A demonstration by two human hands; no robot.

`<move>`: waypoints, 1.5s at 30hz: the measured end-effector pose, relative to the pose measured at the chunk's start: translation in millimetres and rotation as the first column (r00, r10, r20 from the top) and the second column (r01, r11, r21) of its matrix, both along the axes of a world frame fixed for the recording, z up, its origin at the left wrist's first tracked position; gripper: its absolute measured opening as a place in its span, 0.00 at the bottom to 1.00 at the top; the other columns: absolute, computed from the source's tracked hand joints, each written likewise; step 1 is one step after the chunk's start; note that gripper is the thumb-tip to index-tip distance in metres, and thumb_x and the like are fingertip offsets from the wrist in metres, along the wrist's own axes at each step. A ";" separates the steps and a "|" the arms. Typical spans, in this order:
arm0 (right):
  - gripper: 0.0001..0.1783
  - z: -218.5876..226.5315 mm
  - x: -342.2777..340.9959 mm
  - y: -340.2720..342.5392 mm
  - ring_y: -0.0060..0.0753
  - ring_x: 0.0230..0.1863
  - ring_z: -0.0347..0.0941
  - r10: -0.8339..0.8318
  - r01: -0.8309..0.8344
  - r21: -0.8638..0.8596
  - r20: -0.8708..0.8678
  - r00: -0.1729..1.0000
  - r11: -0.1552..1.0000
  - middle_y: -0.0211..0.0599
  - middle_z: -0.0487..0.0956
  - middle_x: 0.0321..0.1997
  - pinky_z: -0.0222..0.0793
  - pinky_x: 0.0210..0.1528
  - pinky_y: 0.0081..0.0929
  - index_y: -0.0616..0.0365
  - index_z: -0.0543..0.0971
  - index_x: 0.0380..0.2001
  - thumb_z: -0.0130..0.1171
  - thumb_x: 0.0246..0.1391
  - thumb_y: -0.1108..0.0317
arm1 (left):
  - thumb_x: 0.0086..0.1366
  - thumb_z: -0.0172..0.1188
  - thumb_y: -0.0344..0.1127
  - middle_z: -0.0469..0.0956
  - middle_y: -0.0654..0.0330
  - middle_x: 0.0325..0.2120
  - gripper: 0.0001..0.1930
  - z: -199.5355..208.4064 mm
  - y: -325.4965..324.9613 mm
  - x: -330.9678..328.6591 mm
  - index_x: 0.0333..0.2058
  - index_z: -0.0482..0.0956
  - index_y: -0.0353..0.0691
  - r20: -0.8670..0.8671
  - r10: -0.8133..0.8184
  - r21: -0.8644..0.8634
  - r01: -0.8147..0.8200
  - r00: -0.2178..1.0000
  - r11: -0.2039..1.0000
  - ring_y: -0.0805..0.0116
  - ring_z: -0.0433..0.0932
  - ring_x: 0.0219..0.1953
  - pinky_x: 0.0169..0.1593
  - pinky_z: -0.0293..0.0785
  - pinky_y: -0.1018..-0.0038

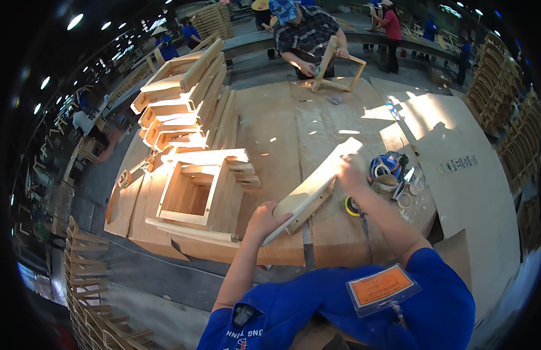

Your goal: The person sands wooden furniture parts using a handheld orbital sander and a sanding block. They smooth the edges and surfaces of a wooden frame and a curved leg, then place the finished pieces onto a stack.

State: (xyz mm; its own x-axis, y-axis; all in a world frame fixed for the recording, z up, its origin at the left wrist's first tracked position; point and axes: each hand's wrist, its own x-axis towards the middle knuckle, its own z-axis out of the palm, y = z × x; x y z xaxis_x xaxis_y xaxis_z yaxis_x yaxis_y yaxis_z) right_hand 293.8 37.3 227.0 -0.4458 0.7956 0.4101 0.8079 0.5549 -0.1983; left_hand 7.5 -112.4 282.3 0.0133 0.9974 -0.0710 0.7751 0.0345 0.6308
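Long, pale, flat wooden piece (312, 189) runs near-left to far-right — left hand (266, 220) grasps its near end; blurred right hand (351, 171) meets its far end, grip unclear.

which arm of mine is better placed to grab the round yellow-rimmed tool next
Probably your right grip: it's nearer the tool, while your left grip is at the near end of the wooden piece.

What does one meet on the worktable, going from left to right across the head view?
Small round roll → open wooden box-like frame → left hand → pale wooden piece between the hands → right hand → blue-and-black bundle.
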 end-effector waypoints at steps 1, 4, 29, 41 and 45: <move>0.21 -5.5 -21.9 -27.5 0.46 0.58 0.67 0.062 -0.073 0.191 0.062 0.996 0.979 0.42 0.74 0.54 0.63 0.62 0.38 0.55 0.76 0.50 0.47 0.51 0.74 | 0.51 0.66 0.55 0.79 0.48 0.42 0.30 -0.4 1.2 0.6 0.47 0.78 0.38 -0.034 0.009 -0.020 -0.010 0.999 1.000 0.52 0.77 0.46 0.49 0.74 0.62; 0.20 -16.6 -50.5 -72.6 0.46 0.59 0.67 0.340 -0.333 0.145 -0.029 0.940 0.932 0.41 0.73 0.55 0.64 0.62 0.39 0.55 0.76 0.50 0.47 0.52 0.72 | 0.52 0.65 0.54 0.79 0.48 0.39 0.29 -2.9 1.7 -1.0 0.44 0.78 0.36 -0.002 -0.010 0.071 0.010 1.000 0.997 0.51 0.77 0.45 0.48 0.74 0.61; 0.18 2.8 -7.0 -12.0 0.49 0.49 0.70 0.020 -0.014 0.022 -0.304 0.953 1.000 0.49 0.75 0.46 0.68 0.52 0.41 0.58 0.76 0.47 0.48 0.52 0.73 | 0.62 0.57 0.45 0.78 0.43 0.37 0.19 -14.4 1.1 6.1 0.41 0.78 0.33 0.001 -0.011 0.164 0.011 1.000 0.986 0.45 0.76 0.42 0.47 0.72 0.60; 0.15 39.1 -2.6 -16.5 0.48 0.56 0.68 0.177 -0.164 -0.183 0.058 0.983 0.969 0.43 0.76 0.50 0.64 0.59 0.37 0.59 0.77 0.44 0.48 0.54 0.71 | 0.74 0.28 0.55 0.77 0.57 0.42 0.31 -25.3 10.9 -24.3 0.49 0.77 0.41 0.541 0.190 -0.149 -0.129 0.819 0.980 0.63 0.73 0.47 0.57 0.66 0.64; 0.22 25.2 -46.0 -79.7 0.52 0.61 0.64 0.329 -0.341 -0.121 -0.108 0.938 0.932 0.44 0.75 0.54 0.59 0.64 0.45 0.61 0.74 0.52 0.47 0.52 0.73 | 0.73 0.22 0.58 0.73 0.57 0.43 0.32 -29.8 9.8 -25.1 0.55 0.71 0.45 0.444 0.242 -0.190 -0.174 0.862 0.966 0.62 0.73 0.46 0.56 0.66 0.65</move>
